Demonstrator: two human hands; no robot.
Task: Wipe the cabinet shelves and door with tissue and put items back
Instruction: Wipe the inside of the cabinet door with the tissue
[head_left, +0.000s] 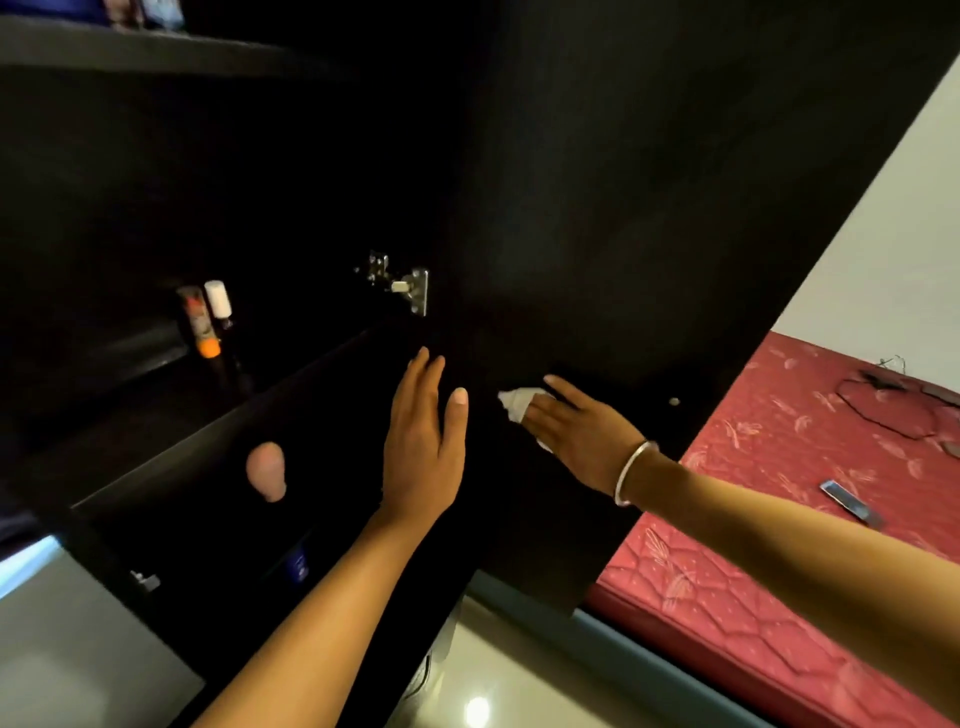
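Observation:
The dark cabinet door (597, 208) stands open in the middle of the view, hung on a metal hinge (410, 288). My right hand (582, 431) presses a crumpled white tissue (514, 402) flat against the lower inside face of the door. My left hand (423, 447) hovers with fingers straight and spread beside the door's hinge edge, holding nothing. To the left, a dark shelf (208, 410) carries an orange-capped tube (200, 322) and a white-capped bottle (218, 299) standing upright at the back.
A pink rounded object (267, 470) sits below the shelf edge, and a blue-labelled item (298, 564) lies lower in the dark. To the right is a red patterned mattress (779, 467) with a phone (852, 504) and a black cable (883, 400). Pale floor (519, 675) lies below.

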